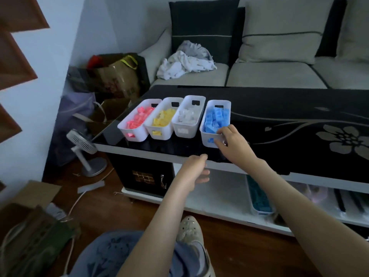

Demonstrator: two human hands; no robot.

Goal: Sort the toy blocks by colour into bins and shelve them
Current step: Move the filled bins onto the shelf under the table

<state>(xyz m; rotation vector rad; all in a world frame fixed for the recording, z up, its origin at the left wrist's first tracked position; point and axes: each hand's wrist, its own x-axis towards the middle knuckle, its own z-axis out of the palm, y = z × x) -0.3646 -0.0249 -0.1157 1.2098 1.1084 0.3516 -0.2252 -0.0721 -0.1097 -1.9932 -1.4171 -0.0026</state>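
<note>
Four white bins stand in a row on the black glass table [279,108]. From left to right they hold pink blocks [139,116], yellow blocks [162,117], white blocks [187,116] and blue blocks [215,118]. My right hand [233,143] grips the near end of the blue bin [207,139], thumb over its rim. My left hand [194,169] hovers below the table's front edge, fingers apart, holding nothing.
Under the tabletop runs a white shelf [219,194] with a teal tray [258,198] on it. A small fan [83,144] stands on the floor to the left, beside bags and cardboard. A sofa with crumpled laundry [185,60] lies behind the table.
</note>
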